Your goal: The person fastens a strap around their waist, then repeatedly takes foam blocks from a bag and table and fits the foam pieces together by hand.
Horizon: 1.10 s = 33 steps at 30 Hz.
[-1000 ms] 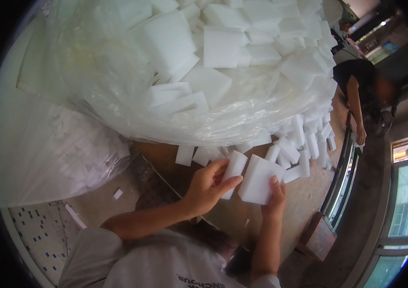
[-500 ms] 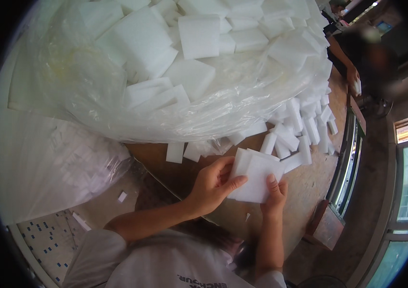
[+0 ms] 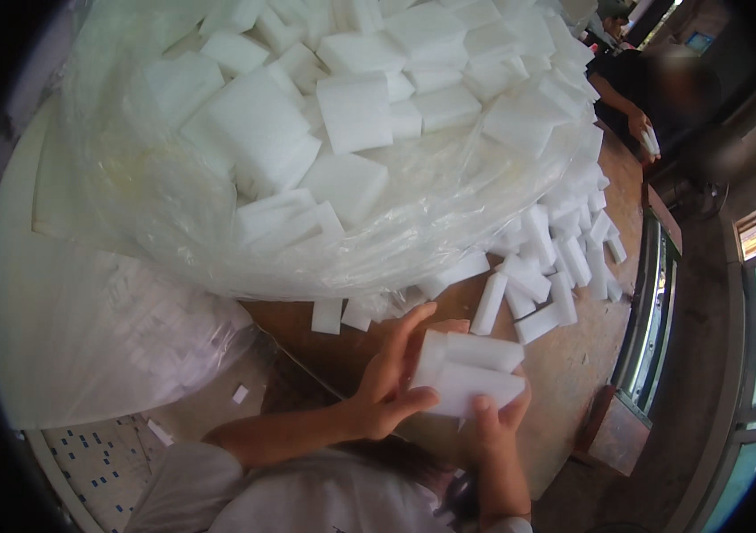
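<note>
In front of me, over the table, is a small group of flat white foam blocks (image 3: pixel 471 384), lying against one another at slightly different angles. My left hand (image 3: pixel 387 382) holds their left side, thumb at the near corner, index finger stretched out and the other fingers partly hidden behind. My right hand (image 3: pixel 500 425) grips the right side, its thumb pressed on the front face. Beyond my hands, loose foam blocks (image 3: pixel 524 277) lie on the brown tabletop (image 3: pixel 564 373). A big clear plastic bag (image 3: pixel 307 266) full of similar blocks bulges across the far side.
Another filled plastic bag (image 3: pixel 156 329) stands low at the left. A metal rail (image 3: pixel 649 306) and a small box-like piece (image 3: pixel 620 435) edge the table's right side. At the far right, a person (image 3: pixel 640 98) holds white pieces. A few foam scraps (image 3: pixel 241 393) lie at lower left.
The held blocks have tilted and shifted apart, now showing separate thick pieces. Both hands are lower in view, and my left index finger has stretched out. My view has moved slightly.
</note>
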Motion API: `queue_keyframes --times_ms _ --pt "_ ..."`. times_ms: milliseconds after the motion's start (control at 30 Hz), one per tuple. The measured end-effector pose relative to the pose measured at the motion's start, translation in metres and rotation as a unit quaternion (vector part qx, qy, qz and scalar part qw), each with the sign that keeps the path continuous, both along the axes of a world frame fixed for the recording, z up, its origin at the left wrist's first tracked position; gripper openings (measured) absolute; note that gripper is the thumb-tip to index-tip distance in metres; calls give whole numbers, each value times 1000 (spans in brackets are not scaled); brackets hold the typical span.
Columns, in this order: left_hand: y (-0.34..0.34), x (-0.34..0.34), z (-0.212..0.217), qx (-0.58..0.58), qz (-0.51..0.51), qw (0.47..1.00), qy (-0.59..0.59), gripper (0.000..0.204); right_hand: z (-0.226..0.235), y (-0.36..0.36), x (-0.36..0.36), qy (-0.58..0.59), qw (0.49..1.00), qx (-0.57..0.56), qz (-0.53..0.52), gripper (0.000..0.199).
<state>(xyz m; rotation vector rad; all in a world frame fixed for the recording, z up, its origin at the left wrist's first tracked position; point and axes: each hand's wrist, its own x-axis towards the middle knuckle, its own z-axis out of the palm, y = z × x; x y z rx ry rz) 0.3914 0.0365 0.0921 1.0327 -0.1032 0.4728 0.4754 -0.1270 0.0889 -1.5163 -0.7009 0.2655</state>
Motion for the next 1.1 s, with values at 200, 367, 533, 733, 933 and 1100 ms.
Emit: queue_keyframes --times_ms 200,367,533,733,933,1100 --pt "2 11 -10 186 14 982 -4 72 -4 1 -9 25 999 20 -25 32" --pt "2 19 -28 163 -6 986 20 79 -5 10 -8 86 994 35 -58 31" --pt "-21 -21 -42 118 -17 992 29 91 -26 -4 -9 152 988 17 -23 33" --pt "-12 -77 -48 109 -28 974 196 94 -30 7 -27 151 987 -19 52 44" --pt "157 -255 -30 205 311 926 65 71 21 34 13 -194 972 -127 26 67" --pt "231 -243 165 -59 414 863 -284 76 -20 42 69 -357 847 -352 -173 64"
